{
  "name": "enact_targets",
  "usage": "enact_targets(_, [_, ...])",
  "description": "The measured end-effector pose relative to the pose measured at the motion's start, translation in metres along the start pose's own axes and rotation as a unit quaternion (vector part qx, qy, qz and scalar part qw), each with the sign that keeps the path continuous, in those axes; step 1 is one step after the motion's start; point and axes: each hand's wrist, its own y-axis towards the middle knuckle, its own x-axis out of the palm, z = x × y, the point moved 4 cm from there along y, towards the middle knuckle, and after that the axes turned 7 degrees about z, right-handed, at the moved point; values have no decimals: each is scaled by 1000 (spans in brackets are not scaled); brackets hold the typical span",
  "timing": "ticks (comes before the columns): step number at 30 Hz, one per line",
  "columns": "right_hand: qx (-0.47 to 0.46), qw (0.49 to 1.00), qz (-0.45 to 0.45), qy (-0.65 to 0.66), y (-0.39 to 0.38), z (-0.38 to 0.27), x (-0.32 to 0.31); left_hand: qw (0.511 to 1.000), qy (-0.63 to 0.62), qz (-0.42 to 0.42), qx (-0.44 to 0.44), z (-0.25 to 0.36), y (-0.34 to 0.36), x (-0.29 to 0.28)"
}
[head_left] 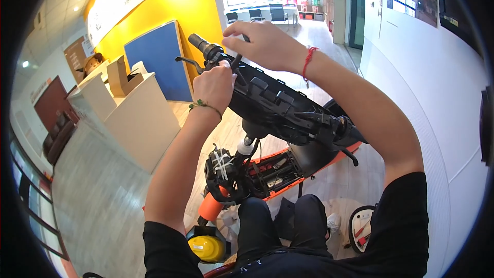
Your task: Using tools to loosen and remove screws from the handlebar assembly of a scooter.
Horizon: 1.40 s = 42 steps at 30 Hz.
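Note:
The black handlebar of an electric scooter runs across in front of me, its rubber grip pointing away at the far left end. Beside that grip is a brake lever. My left hand is closed against the handlebar just inboard of the lever, fingers curled at the base of a short black rod. Over it reaches my right hand, thumb and fingers bent around the rod's upper end. What the left fingers hold is hidden behind the hand. A second brake lever sits at the near right end.
Below the handlebar, an orange-edged compartment exposes wiring. A headlight unit bound with white ties hangs at its left, above an orange cylinder and yellow helmet. A tray of tools lies right of my legs; a white counter stands left.

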Motion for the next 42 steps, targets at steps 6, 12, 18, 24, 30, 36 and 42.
enact_targets(6, [17,998,19,57,0,7,9,1000,-13,-23,-12,-1,-1,-3])
enact_targets(12, [83,977,134,142,0,17,-42,997,-68,-30,-17,-9,-2,-3])
enact_targets(18, [162,925,196,282,-83,18,-117,999,-37,-3,-4,14,3,-4])
enact_targets(24, [340,789,273,433,-223,5,-116,999,-12,-13,42,0,-1,-6])
enact_targets(30, [549,611,241,517,-375,-16,-44,998,-4,-31,50,1,0,-6])
enact_targets(36, [651,420,242,584,-489,-41,30,997,61,-11,48,18,0,-7])
enact_targets(42, [678,425,268,536,-502,-26,34,996,40,-35,68,13,2,-15])
